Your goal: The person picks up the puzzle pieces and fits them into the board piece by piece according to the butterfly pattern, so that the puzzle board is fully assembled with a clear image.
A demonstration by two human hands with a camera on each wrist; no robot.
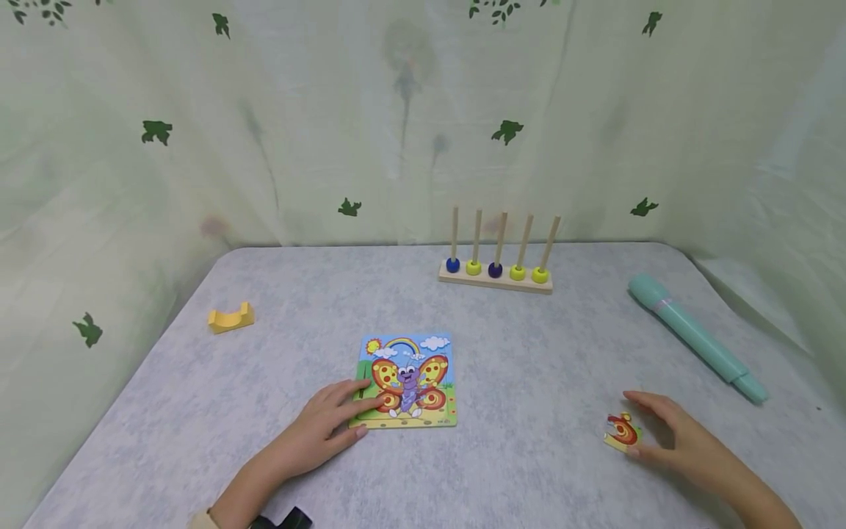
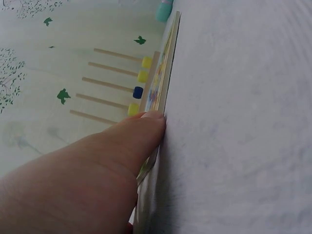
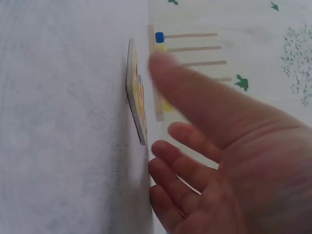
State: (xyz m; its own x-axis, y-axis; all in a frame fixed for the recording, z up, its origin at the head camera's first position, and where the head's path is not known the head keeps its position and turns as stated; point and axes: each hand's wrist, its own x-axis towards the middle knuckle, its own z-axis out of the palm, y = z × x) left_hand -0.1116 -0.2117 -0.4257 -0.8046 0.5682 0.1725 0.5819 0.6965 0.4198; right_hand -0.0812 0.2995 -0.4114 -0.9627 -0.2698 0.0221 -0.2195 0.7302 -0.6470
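Note:
A square butterfly puzzle board (image 1: 410, 378) lies on the table in front of me. My left hand (image 1: 324, 426) rests on its left side, fingers extended over the picture. In the left wrist view, the thumb (image 2: 139, 131) touches the board's edge. Off to the right, a small puzzle piece (image 1: 621, 432) with a red and yellow swirl lies near my right hand (image 1: 684, 441). Thumb and index finger spread around the piece, the thumb by its lower right corner. The right wrist view shows the thumb (image 3: 190, 92) and fingers apart, gripping nothing.
At the back stands a wooden peg rack (image 1: 496, 281) with blue and yellow beads on upright pegs. A teal marker-shaped object (image 1: 697, 338) lies along the right side. A yellow arch block (image 1: 231, 318) sits at left, and a black object (image 1: 287, 519) shows at the front edge.

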